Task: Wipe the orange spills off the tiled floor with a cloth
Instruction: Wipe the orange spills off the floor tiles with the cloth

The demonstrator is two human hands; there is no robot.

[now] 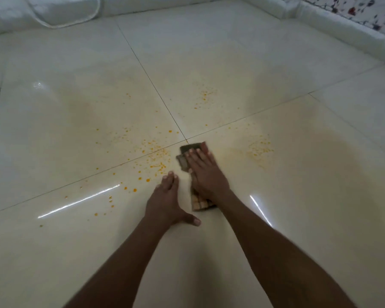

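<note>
My right hand pressed the cloth flat on the tiled floor.

My right hand (203, 172) lay with fingers straight on the folded cloth (187, 160), clasping nothing, just below where the tile seams cross. My left hand (167, 200) rested flat on the floor (298, 174) just beside it, fingers extended, thumb spread. Orange spills (152, 157) dotted the tiles left of the cloth, with fainter patches (259, 147) to its right and beyond the seam.
</note>
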